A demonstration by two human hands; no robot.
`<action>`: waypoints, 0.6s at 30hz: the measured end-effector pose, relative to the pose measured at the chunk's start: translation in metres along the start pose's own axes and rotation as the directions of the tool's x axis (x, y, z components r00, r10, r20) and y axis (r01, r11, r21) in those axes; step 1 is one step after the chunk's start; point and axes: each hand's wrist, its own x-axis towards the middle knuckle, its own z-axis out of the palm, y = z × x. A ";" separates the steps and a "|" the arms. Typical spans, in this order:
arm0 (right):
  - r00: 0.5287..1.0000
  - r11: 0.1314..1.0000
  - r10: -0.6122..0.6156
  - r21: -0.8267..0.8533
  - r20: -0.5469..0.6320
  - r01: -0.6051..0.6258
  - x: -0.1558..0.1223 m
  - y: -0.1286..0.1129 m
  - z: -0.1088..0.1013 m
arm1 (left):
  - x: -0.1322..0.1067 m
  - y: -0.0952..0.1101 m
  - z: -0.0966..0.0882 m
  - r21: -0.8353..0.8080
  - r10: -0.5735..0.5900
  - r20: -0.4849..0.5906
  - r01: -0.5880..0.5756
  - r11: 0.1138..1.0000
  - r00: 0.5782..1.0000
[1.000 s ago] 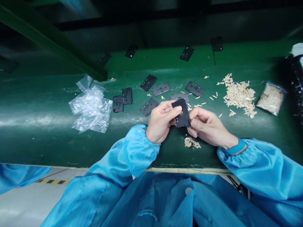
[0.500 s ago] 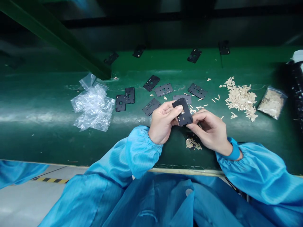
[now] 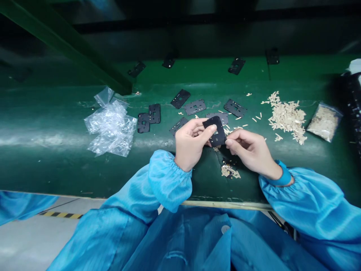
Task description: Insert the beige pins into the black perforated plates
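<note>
My left hand [image 3: 191,142] is closed around a black plastic plate [image 3: 219,137] with small cut-outs, thumb on its face, tilted above the bench. At the plate's lower right edge, my right hand [image 3: 249,150] pinches thumb and forefinger together. Whatever lies between those fingertips is too small or hidden to name. Below the hands is a small heap of pale scraps [image 3: 230,171]. Several similar black plates [image 3: 195,107] lie just beyond, with loose pale strips among them. A larger pile of pale strips [image 3: 287,117] sits to the right.
Clear plastic bags [image 3: 111,128] are heaped on the left, near two overlapping black plates [image 3: 149,118]. A zip bag of pale pieces [image 3: 325,122] lies far right, by a dark bin [image 3: 354,101]. A green post [image 3: 93,64] slants down at left. More plates [image 3: 237,66] rest on the far strip.
Both hands have shifted slightly left with the plate, and the right fingertips have moved a little along its edge. The plates on the far strip have slid a short way right.
</note>
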 end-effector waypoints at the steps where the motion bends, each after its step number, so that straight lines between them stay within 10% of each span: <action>1: 1.000 1.000 -0.013 -0.011 -0.014 0.013 -0.001 0.002 0.003 | -0.001 0.000 0.000 0.000 0.002 -0.002 -0.002 1.000 1.000; 8: 0.990 0.982 -0.089 -0.178 -0.105 0.069 -0.005 0.005 0.015 | -0.002 0.000 0.002 -0.006 0.007 -0.042 -0.008 1.000 0.999; 18: 0.985 0.984 -0.154 -0.083 0.076 0.161 0.000 0.002 -0.007 | 0.000 -0.003 -0.002 -0.018 -0.068 0.002 0.068 0.998 0.998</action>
